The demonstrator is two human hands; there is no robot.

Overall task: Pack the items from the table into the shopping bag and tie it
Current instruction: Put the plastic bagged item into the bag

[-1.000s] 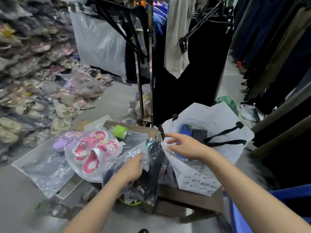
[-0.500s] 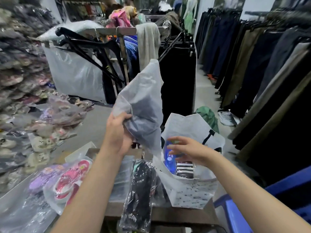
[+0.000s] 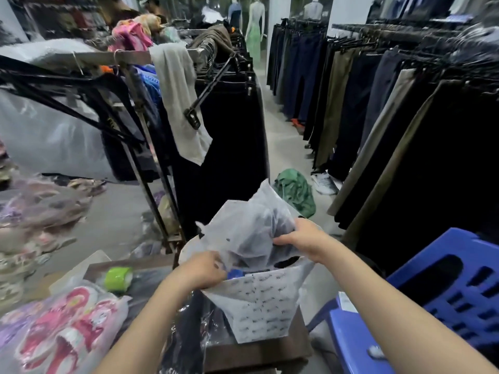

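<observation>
We grip the grey plastic-wrapped garment with both our left hand and right hand; held high a moment ago, it now sinks into the shopping bag on the counter. Sandals wait.

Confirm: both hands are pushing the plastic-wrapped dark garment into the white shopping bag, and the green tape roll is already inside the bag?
Not quite. The head view shows the green tape roll on the table, left of the white shopping bag, not inside. The rest holds: left hand and right hand push the plastic-wrapped dark garment in.
</observation>
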